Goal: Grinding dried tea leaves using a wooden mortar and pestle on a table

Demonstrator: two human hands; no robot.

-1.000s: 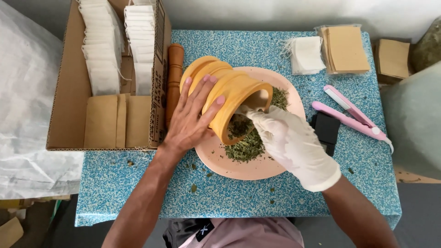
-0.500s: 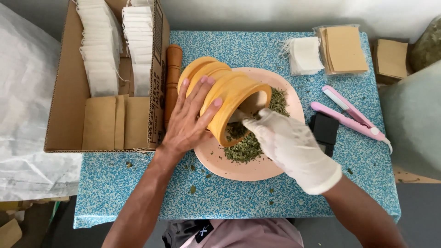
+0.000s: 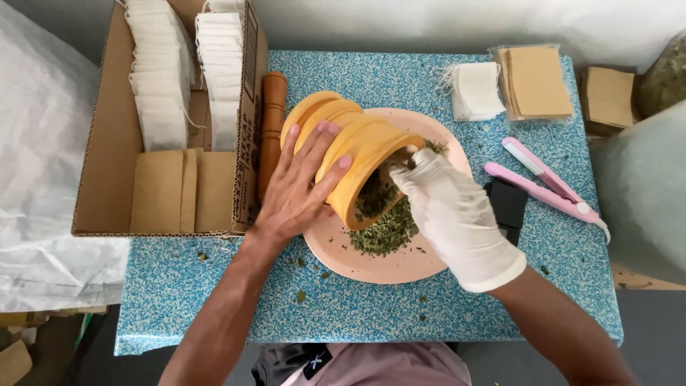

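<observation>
A yellow wooden mortar (image 3: pixel 361 154) lies tipped on its side over a pink plate (image 3: pixel 371 261), its mouth facing down to the right. My left hand (image 3: pixel 300 186), bare, grips the mortar's outer wall. My right hand (image 3: pixel 454 214), in a white glove, has its fingers at the mortar's mouth, among crushed green dried leaves (image 3: pixel 386 229) that lie heaped on the plate. A brown wooden pestle (image 3: pixel 271 129) rests on the table just left of the mortar.
A cardboard box (image 3: pixel 107 186) at the left holds rows of white tea bags (image 3: pixel 161 78) and brown envelopes (image 3: pixel 182 189). Loose white bags (image 3: pixel 471 89), brown envelopes (image 3: pixel 536 82), a pink heat sealer (image 3: pixel 547 186) and a black object (image 3: pixel 507 204) lie to the right. Leaf crumbs dot the blue speckled table (image 3: pixel 357 307).
The mortar has tilted a little further over the plate, and my gloved right hand has shifted slightly at its mouth. The leaf heap looks a bit larger.
</observation>
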